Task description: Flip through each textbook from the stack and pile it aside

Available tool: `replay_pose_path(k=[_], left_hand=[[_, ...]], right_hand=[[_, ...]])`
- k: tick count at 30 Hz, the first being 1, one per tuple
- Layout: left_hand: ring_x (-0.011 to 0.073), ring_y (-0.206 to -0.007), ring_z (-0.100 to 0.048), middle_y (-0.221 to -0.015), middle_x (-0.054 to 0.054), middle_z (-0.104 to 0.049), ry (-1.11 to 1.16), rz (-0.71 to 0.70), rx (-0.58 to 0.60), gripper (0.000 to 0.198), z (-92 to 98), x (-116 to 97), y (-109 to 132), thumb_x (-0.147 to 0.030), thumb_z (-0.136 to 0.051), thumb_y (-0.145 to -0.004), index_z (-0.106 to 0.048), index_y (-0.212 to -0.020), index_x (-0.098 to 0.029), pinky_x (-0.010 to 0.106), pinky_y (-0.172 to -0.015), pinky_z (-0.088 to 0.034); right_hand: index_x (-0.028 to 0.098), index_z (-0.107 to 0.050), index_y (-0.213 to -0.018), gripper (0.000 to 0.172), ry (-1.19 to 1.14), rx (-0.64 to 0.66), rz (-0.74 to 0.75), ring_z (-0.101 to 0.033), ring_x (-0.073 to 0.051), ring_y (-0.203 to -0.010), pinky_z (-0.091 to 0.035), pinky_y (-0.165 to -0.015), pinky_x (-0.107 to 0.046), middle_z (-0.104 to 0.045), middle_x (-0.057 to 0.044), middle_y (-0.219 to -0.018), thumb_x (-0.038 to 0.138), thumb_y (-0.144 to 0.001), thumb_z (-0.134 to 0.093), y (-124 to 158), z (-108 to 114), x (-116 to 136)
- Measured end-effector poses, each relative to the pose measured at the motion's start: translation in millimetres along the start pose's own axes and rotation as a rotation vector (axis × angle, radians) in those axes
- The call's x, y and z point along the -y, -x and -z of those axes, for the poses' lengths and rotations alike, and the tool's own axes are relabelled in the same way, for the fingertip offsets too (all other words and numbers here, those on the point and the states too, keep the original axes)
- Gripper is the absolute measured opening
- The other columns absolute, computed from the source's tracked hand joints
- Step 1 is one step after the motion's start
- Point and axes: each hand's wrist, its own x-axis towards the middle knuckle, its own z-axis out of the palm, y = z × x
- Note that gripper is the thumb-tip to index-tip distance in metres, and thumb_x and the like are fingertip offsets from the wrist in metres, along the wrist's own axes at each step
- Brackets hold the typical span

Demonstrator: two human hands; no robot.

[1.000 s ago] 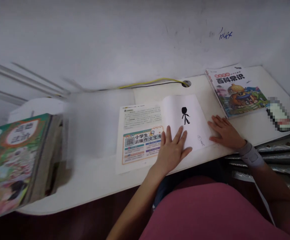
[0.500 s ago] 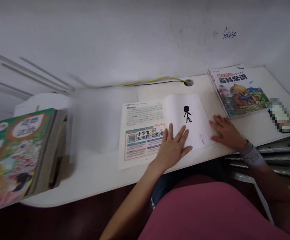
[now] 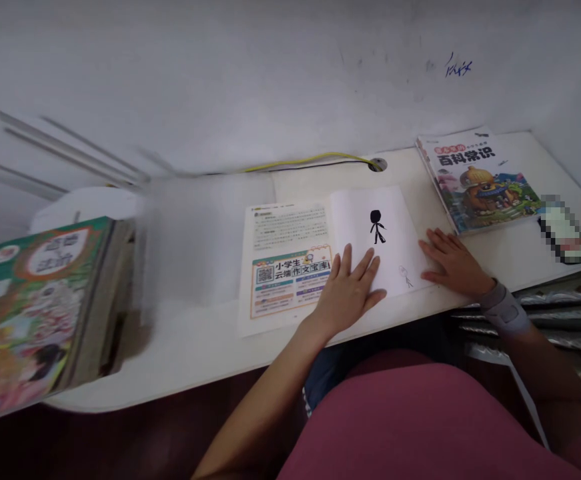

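Note:
An open book (image 3: 285,267) lies on the white desk in front of me. Its left page carries printed text and a coloured panel; the right page (image 3: 355,217) is white with a black stick figure and a smaller, fainter one near its lower corner. Across the lower middle of the book rests my left hand (image 3: 349,292), fingers spread flat over the fold and the right page. My right hand (image 3: 453,262) lies with fingers stretched out at the right edge of that page, palm down. Neither hand grasps anything.
To the right lie a book with a colourful cover (image 3: 485,180) and a pixelated phone (image 3: 565,230). A stack of books (image 3: 35,313) stands at the left desk edge. Yellow and black cables run along the wall into a cable hole (image 3: 377,165).

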Motion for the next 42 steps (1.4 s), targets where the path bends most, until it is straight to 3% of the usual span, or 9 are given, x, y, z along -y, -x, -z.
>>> replay_pose_path(k=[13,28,42], left_hand=[[0.0385,-0.143,0.002,-0.156,0.007,-0.025,0.018,-0.002,-0.035,0.064,-1.5,-3,-6,-0.055,-0.032,-0.094,-0.03,-0.148,-0.019,0.06,-0.113,-0.02],[0.0444,-0.142,-0.005,-0.155,0.008,-0.026,0.019,0.025,-0.009,0.066,-1.9,-11,-11,-0.054,-0.035,-0.094,-0.033,-0.146,-0.014,0.062,-0.113,-0.019],[0.043,-0.142,-0.001,-0.155,0.009,-0.028,0.036,-0.009,-0.076,0.064,-8.9,-11,-14,-0.053,-0.034,-0.094,-0.033,-0.146,-0.015,0.063,-0.111,-0.021]], right_hand=[[0.013,-0.042,-0.14,0.073,-0.001,-0.01,0.001,-0.026,-0.031,-0.141,-0.027,-0.11,-0.052,-0.034,-0.02,-0.15,0.064,-0.088,-0.038,0,-1,0],[0.014,-0.042,-0.141,0.073,-0.009,-0.003,-0.005,-0.026,-0.032,-0.141,-0.027,-0.11,-0.052,-0.033,-0.02,-0.15,0.065,-0.088,-0.038,-1,-1,1],[0.014,-0.042,-0.141,0.073,-0.013,0.011,-0.014,-0.027,-0.032,-0.141,-0.027,-0.11,-0.052,-0.033,-0.019,-0.151,0.065,-0.088,-0.037,-2,0,1]])
